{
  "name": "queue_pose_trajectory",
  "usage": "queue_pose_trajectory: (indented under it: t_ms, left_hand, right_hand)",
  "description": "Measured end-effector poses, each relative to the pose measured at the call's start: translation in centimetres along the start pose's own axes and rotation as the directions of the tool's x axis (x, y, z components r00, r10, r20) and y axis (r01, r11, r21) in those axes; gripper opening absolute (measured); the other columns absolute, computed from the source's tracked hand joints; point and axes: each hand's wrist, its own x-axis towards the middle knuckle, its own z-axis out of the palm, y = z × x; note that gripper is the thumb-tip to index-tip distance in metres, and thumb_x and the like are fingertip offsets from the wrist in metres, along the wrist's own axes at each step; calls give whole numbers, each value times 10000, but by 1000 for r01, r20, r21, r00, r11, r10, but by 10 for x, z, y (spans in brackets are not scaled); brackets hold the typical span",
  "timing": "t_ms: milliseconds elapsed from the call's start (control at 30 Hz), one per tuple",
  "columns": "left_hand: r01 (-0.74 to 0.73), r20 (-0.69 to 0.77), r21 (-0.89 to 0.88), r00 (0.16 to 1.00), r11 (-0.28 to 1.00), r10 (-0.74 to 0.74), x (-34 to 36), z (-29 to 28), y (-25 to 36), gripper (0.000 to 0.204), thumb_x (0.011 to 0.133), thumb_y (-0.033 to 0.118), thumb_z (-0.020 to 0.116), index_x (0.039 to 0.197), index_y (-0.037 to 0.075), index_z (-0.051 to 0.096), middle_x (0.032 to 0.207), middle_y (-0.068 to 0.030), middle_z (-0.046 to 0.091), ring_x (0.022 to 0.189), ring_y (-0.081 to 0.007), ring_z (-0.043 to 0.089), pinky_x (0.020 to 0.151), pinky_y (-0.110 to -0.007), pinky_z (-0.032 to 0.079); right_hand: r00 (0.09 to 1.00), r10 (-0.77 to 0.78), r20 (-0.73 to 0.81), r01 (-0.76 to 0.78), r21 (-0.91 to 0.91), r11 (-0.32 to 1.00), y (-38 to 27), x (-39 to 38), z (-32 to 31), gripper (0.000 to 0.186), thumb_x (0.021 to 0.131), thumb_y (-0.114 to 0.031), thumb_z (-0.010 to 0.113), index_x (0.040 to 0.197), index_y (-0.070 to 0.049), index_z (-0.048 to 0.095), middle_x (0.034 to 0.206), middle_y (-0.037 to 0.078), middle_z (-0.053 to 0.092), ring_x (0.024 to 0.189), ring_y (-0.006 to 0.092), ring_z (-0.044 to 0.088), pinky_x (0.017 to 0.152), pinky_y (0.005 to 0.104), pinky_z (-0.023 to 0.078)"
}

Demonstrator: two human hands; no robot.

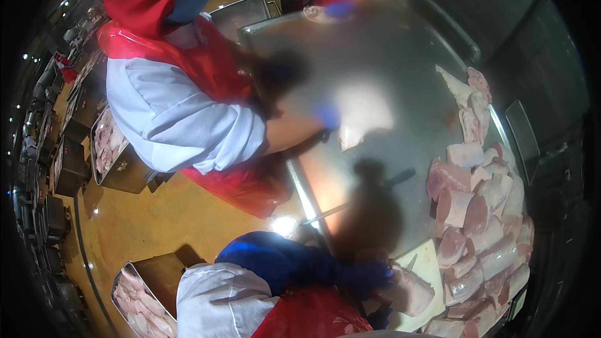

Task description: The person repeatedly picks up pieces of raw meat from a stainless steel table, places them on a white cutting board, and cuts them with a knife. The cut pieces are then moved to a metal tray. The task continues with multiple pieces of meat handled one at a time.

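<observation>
A blue sleeve cover runs over my left forearm to the blue-gloved left hand (374,274), which lies in deep shadow at the left end of a piece of raw pale-pink meat (413,294). Its fingers are too dark to read. That meat rests on a white cutting board (427,256). A narrow pointed blade (411,263) stands out beside the meat's upper edge; its handle is hidden. My right hand does not show. On the metal table (413,100), beyond the board, lies a long thin tool (350,204) with a dark handle.
Many meat pieces (479,225) are heaped along the table's right side. Across on the left, a co-worker in a red apron (206,69) touches a pale slab (363,116). Another gloved hand (340,8) is at the far end. Meat-filled metal bins (164,278) stand on the yellow floor.
</observation>
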Motion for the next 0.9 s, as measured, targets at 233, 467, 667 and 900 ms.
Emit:
queue_pose_trajectory:
  t_ms: [233,467,667,900]
  left_hand:
    - [-22,-29,14,999,1000,22,-2,3,0,730,705,448,752,1348,187,525,1350,-149,520,1244,-337,526,1005,-518,372]
    - [-43,-130,-40,991,998,38,-3,-4,1,749,661,417,793,1323,167,547,1287,-161,553,1180,-341,544,968,-529,380]
    - [54,14,17,998,998,-54,2,-20,12,817,631,414,817,1352,145,542,1272,-170,559,1157,-358,546,978,-546,380]
    - [112,135,88,983,990,-124,3,-19,11,928,663,465,806,1477,170,472,1403,-190,495,1287,-388,485,1073,-585,333]
  right_hand:
    - [1000,17,-6,-17,13,1000,7,-11,1,403,976,-199,498,1286,54,450,971,332,665,895,529,641,763,576,507]
    - [999,-28,-25,29,53,998,13,-16,1,398,976,-198,500,1275,59,451,962,336,664,891,531,641,759,579,506]
    - [974,-207,-89,209,18,978,26,-20,1,445,968,-165,508,1319,90,407,968,365,650,944,531,637,776,579,502]
    - [983,113,146,-117,17,993,17,-43,-25,486,973,-173,504,1356,105,391,1046,377,634,963,524,637,779,582,504]
